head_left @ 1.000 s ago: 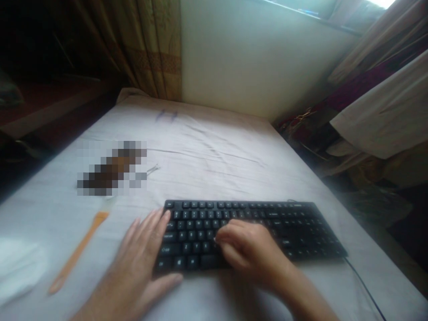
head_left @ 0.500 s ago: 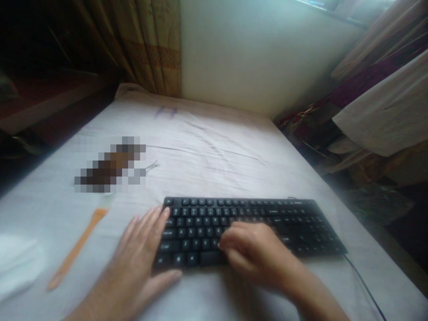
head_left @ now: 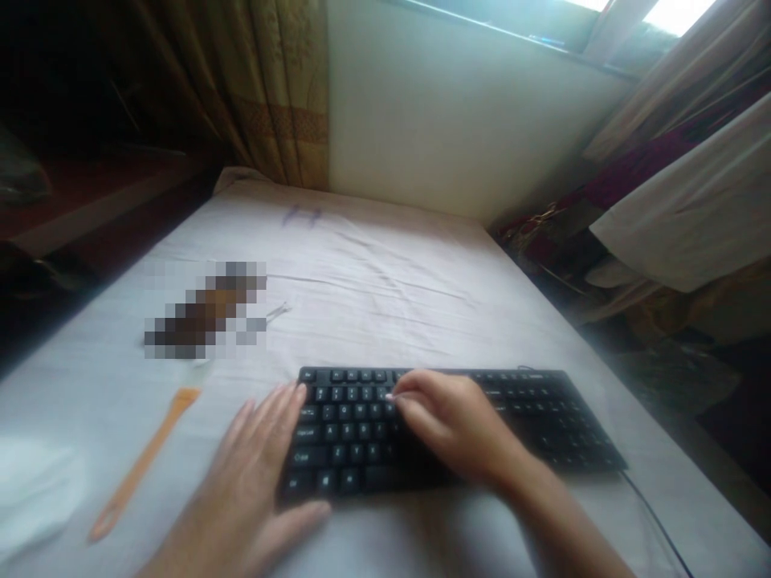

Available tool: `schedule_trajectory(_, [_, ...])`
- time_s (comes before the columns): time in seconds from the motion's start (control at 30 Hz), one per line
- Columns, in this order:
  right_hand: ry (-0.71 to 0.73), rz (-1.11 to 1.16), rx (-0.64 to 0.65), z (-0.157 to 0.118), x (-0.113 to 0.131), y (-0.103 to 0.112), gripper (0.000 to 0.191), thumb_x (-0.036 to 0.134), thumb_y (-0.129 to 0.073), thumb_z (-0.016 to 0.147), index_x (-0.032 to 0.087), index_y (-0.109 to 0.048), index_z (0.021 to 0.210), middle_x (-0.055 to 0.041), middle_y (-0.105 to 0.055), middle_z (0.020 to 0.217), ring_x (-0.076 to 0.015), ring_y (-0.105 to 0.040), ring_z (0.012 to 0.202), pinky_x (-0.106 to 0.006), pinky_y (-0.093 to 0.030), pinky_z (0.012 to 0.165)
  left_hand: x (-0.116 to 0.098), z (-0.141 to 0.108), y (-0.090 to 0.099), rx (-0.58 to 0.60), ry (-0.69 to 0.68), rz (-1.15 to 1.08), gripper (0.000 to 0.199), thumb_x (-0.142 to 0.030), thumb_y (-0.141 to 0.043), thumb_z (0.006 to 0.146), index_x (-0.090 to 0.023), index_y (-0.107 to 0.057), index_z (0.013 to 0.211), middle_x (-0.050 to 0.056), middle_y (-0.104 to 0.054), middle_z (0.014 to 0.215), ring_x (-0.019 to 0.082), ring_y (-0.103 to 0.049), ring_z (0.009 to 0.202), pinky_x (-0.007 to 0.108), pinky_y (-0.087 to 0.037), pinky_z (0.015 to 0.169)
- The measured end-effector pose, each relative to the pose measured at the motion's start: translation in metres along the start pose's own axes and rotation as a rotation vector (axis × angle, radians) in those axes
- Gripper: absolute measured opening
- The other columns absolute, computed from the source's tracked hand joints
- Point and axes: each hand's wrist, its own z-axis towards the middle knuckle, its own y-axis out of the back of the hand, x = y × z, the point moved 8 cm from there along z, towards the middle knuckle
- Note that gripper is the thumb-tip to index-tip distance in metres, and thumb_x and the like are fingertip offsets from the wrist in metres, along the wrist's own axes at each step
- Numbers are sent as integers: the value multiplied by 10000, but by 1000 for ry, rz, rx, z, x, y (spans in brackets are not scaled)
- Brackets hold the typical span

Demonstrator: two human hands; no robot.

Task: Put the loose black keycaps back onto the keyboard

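A black computer keyboard (head_left: 349,453) lies on a pale sheet, its cable running off to the right. My left hand (head_left: 256,466) rests flat at the keyboard's left end, fingers stretched along the edge and thumb out by the front edge. Over the upper middle keys is my right hand (head_left: 449,413), its thumb and fingers pinched together. A small pale tip shows at the pinch, close to the number row; what it belongs to is hidden in the fingers.
An orange-handled brush (head_left: 141,474) lies left of my left hand, near a white cloth (head_left: 36,494). Beyond it are a pixelated brown item (head_left: 208,313) and thin sticks (head_left: 279,311). A curtain (head_left: 289,104) and wall stand behind; fabric (head_left: 687,209) hangs at the right.
My right hand has moved up the keyboard, from the lower letter rows to the number row, still pinched. My left hand stays at the left end. The view has tilted up slightly.
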Motion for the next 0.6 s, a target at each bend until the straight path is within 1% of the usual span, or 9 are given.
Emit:
schedule_trajectory(0.1, [-38, -88, 8, 10, 5, -7, 161, 175, -561, 841, 200, -716, 875, -35, -762, 814, -192, -704, 767, -281, -488, 715, -1, 0, -1, 11, -8, -2, 980, -495, -629, 806, -236, -87, 1580, 135, -397, 1552, 399, -448, 1358, 631, -375, 1100])
schedule_trajectory(0.2, [-74, -147, -1, 15, 7, -12, 162, 189, -561, 859, 196, -722, 878, -44, -763, 817, -197, -702, 767, -285, -485, 717, -1, 0, -3, 18, -14, -2, 986, -489, -636, 801, -228, -91, 1580, 137, -397, 1552, 402, -431, 1370, 643, -375, 1095])
schedule_trajectory(0.33, [-70, -198, -10, 14, 8, -16, 162, 179, -571, 855, 204, -729, 882, -46, -770, 845, -194, -704, 778, -274, -473, 716, 0, -2, -5, 19, -12, 19, 972, -479, -633, 811, -197, -106, 1578, 164, -386, 1553, 402, -405, 1387, 643, -378, 1091])
schedule_trajectory(0.43, [-51, -206, 3, 12, 9, -19, 168, 167, -578, 838, 212, -735, 880, -46, -776, 882, -194, -710, 801, -268, -471, 730, 0, -2, -6, 29, -17, 28, 968, -478, -632, 817, -196, -102, 1577, 168, -383, 1555, 393, -399, 1393, 632, -371, 1099])
schedule_trajectory(0.6, [-53, -199, 23, 9, 10, -19, 168, 166, -582, 826, 218, -736, 868, -38, -777, 867, -191, -710, 785, -264, -472, 718, -2, 0, -3, 15, -23, 1, 954, -468, -620, 833, -201, -88, 1578, 160, -397, 1549, 393, -408, 1387, 629, -363, 1105])
